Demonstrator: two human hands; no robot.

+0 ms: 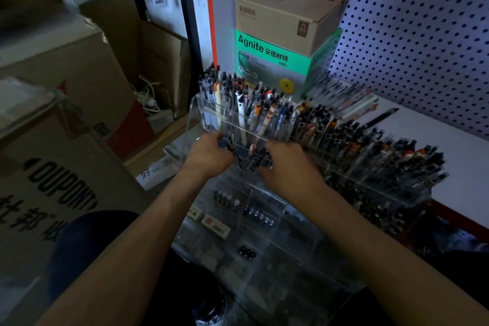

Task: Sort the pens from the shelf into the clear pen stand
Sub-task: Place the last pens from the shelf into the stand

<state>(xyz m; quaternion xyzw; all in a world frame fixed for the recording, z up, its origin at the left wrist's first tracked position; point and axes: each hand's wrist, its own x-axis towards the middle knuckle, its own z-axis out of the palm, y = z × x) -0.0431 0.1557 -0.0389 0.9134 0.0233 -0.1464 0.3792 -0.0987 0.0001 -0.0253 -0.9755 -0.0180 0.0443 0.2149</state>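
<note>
Gripping dark pens (250, 159), both hands (209, 153) (288, 164); cardboard boxes (285, 16) behind crowded clear stand (193, 114)

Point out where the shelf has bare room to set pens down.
Free: the white shelf between the pegboard and the clear pen stand. Crowded: loose pens beside the green box, and the stand's packed rows.

White pegboard wall (412, 42), stacked cardboard boxes (66, 74), dim bluish light
</note>
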